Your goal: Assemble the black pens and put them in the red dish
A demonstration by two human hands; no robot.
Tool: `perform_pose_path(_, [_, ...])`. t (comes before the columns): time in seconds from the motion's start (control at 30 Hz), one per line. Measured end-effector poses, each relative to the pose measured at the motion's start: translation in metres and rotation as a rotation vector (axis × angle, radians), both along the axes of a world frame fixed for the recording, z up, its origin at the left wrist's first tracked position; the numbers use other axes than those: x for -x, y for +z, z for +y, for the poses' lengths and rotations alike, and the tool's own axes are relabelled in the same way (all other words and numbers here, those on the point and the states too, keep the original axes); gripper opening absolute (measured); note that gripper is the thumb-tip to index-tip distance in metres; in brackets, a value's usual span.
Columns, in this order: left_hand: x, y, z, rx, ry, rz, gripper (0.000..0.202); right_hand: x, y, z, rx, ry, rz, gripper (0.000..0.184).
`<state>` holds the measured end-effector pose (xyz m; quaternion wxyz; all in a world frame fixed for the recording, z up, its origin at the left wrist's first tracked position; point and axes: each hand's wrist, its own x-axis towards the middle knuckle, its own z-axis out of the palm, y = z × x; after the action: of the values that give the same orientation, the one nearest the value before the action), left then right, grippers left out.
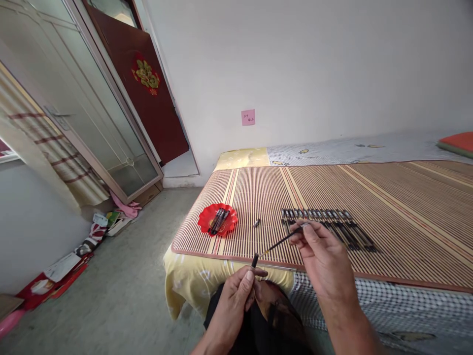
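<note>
My left hand (238,291) is closed round a small dark pen barrel (254,260), held upright near the bed's front edge. My right hand (321,251) pinches a thin pen refill (283,240) whose tip slants down toward the barrel, a little short of it. Just beyond my right hand a row of several black pens (328,224) lies side by side on the striped bamboo mat (369,192). A red plate (218,220) with a few dark pens rests on the mat to the left. A small dark pen part (256,223) lies between plate and row.
The mat covers a bed with a yellow sheet (192,276) hanging over its corner. A pink note (248,117) sticks on the white wall. A glass door (92,113) and dark red door (148,88) stand left, with papers (66,271) littering the floor. An orange cushion (458,143) is far right.
</note>
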<state>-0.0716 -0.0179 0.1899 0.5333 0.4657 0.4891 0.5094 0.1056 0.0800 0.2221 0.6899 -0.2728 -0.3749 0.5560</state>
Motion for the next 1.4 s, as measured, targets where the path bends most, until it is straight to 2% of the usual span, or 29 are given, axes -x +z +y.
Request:
perform_pose_path(0.17, [0.000, 0.000, 0.000, 0.016, -0.007, 0.000, 0.055, 0.000, 0.003, -0.005, -0.069, -0.076, -0.094, 0.015])
perform_pose_path(0.43, [0.002, -0.001, 0.001, 0.016, 0.008, 0.027, 0.054, -0.003, 0.005, -0.007, -0.036, -0.019, -0.094, 0.016])
perform_pose_path(0.67, [0.009, -0.010, 0.001, -0.023, 0.025, 0.141, 0.050, -0.004, 0.006, -0.007, -0.061, -0.062, -0.104, 0.015])
perform_pose_path(0.97, [0.009, -0.009, 0.000, -0.035, 0.048, 0.150, 0.047, -0.006, 0.007, -0.007, -0.066, -0.062, -0.164, 0.018])
perform_pose_path(1.2, [0.007, -0.002, -0.001, -0.087, 0.084, 0.320, 0.045, -0.014, 0.006, -0.011, -0.152, -0.105, -0.317, 0.018])
perform_pose_path(1.4, [0.006, 0.008, -0.003, -0.171, 0.107, 0.380, 0.036, -0.014, 0.008, -0.014, -0.181, -0.020, -0.415, 0.016])
